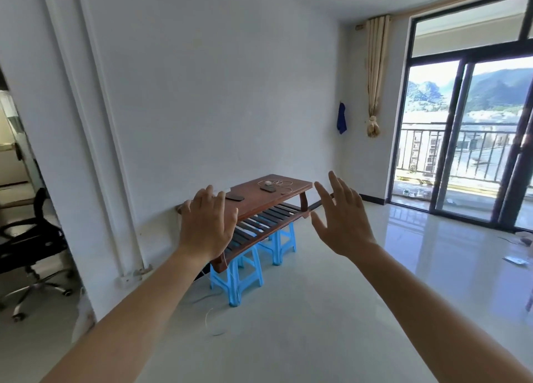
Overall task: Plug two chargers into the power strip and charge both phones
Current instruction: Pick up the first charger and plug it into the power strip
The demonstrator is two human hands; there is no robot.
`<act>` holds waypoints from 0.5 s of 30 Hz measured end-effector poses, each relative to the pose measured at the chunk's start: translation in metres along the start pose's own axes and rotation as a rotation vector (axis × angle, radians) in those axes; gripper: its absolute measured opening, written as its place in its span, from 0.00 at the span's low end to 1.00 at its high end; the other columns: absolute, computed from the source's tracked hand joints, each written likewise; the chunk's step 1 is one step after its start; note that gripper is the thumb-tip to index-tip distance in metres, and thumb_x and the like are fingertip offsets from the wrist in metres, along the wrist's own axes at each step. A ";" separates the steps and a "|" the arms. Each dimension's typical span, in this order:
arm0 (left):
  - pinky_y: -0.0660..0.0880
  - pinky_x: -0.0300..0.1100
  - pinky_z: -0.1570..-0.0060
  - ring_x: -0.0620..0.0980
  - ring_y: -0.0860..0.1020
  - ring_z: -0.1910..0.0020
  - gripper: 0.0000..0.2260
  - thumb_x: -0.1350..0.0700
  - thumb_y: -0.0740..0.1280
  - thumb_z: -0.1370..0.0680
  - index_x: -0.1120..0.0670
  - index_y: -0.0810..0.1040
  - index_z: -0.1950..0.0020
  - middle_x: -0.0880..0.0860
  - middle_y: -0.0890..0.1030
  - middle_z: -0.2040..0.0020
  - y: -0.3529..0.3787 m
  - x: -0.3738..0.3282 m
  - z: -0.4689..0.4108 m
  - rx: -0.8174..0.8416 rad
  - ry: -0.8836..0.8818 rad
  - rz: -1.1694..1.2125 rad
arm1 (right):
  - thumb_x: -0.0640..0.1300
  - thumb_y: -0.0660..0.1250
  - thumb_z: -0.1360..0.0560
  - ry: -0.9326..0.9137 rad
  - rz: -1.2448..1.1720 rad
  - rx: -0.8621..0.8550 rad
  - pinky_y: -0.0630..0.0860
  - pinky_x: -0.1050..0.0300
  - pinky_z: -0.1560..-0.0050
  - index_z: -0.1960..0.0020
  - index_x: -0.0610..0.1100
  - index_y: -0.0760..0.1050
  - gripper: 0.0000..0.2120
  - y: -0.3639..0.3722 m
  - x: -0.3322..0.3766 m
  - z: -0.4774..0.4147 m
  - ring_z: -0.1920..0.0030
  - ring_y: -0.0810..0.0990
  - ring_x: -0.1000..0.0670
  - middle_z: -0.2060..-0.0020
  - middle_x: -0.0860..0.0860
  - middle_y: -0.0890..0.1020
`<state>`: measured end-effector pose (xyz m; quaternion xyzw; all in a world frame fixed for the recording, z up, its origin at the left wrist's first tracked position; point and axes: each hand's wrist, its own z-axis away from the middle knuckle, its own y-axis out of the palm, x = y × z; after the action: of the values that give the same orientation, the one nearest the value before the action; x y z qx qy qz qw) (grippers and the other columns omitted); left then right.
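A low brown wooden table (291,193) stands against the white wall, resting on blue plastic stools. On its top lie two dark phones, one (235,198) near the left end and one (267,189) nearer the middle. A white charger (268,183) with a looped pale cable (281,184) sits at the far side. A white edge, perhaps the power strip (225,190), peeks out behind my left hand. My left hand (206,224) and my right hand (339,218) are raised in front of me, fingers spread, holding nothing, well short of the table.
Blue stools (239,276) hold up the table's slatted lower shelf. A thin white cable (209,320) trails on the glossy floor by the wall. A black office chair (31,238) stands at left. Sliding glass balcony doors (461,140) fill the right side.
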<state>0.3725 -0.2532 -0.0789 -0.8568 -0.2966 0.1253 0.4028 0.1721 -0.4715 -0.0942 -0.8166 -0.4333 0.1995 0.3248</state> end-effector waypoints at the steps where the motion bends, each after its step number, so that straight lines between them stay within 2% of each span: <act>1: 0.70 0.64 0.38 0.63 0.72 0.33 0.25 0.42 0.53 0.19 0.58 0.72 0.32 0.63 0.74 0.32 0.028 -0.001 -0.017 0.019 -0.006 0.002 | 0.56 0.65 0.22 0.015 -0.008 0.010 0.62 0.40 0.26 0.22 0.43 0.62 0.34 0.026 -0.010 -0.012 0.23 0.62 0.37 0.21 0.38 0.59; 6: 0.69 0.65 0.35 0.61 0.71 0.30 0.25 0.42 0.54 0.19 0.57 0.71 0.30 0.61 0.73 0.29 0.156 -0.007 -0.119 0.090 -0.036 -0.018 | 0.56 0.64 0.22 0.039 -0.026 0.068 0.61 0.40 0.25 0.21 0.43 0.62 0.33 0.149 -0.066 -0.086 0.23 0.61 0.37 0.21 0.37 0.59; 10: 0.66 0.64 0.33 0.61 0.69 0.28 0.26 0.41 0.54 0.19 0.58 0.71 0.28 0.61 0.72 0.28 0.226 0.003 -0.205 0.115 -0.107 -0.010 | 0.56 0.64 0.21 0.012 -0.023 0.114 0.59 0.40 0.25 0.21 0.42 0.61 0.34 0.226 -0.107 -0.176 0.22 0.59 0.37 0.21 0.37 0.58; 15: 0.65 0.63 0.33 0.60 0.69 0.28 0.30 0.40 0.49 0.20 0.58 0.69 0.27 0.62 0.71 0.27 0.300 0.031 -0.287 0.161 -0.142 -0.056 | 0.54 0.66 0.22 0.021 -0.122 0.132 0.60 0.40 0.25 0.23 0.42 0.63 0.32 0.323 -0.124 -0.280 0.23 0.61 0.37 0.22 0.37 0.60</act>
<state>0.6500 -0.5609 -0.1224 -0.8018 -0.3374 0.1979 0.4517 0.4610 -0.8092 -0.1172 -0.7675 -0.4647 0.1988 0.3943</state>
